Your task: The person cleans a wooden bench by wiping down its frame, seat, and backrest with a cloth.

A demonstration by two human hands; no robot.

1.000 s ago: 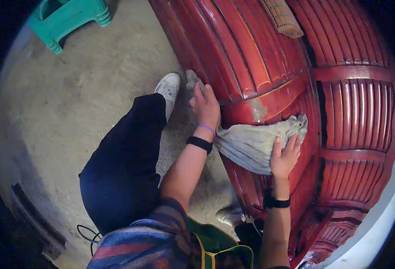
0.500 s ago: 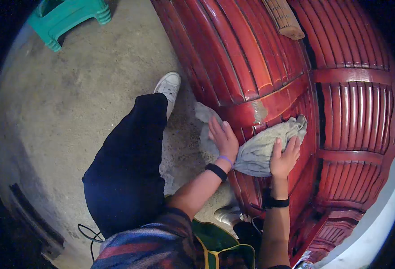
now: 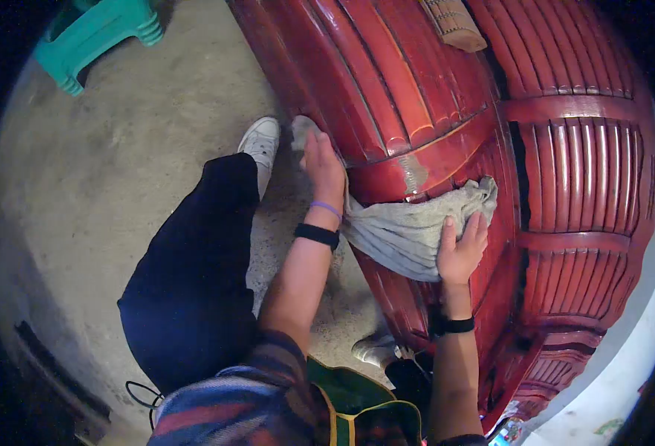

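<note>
A grey cloth (image 3: 398,234) is spread across the seat of a red slatted wooden bench (image 3: 405,89) and reaches over its front edge. My left hand (image 3: 323,175) is at that edge with its fingers close together on the cloth, one end poking out past the fingertips. The cloth runs taut and creased from there toward my right hand (image 3: 461,253). That hand lies flat on the cloth over the seat, its thumb apart from the stretched fingers. A worn pale patch (image 3: 414,172) shows on the bench's crosspiece just beyond the cloth.
A tan woven mat or rest (image 3: 454,26) lies on the far part of the bench. The slatted backrest (image 3: 576,175) rises on the right. A green plastic stool (image 3: 104,37) stands at the upper left on the concrete floor (image 3: 171,104), near my white shoe (image 3: 260,139).
My left hand has moved up and left along the bench's front edge, drawing the cloth out longer. My right hand stays on the cloth, and the view has shifted slightly.
</note>
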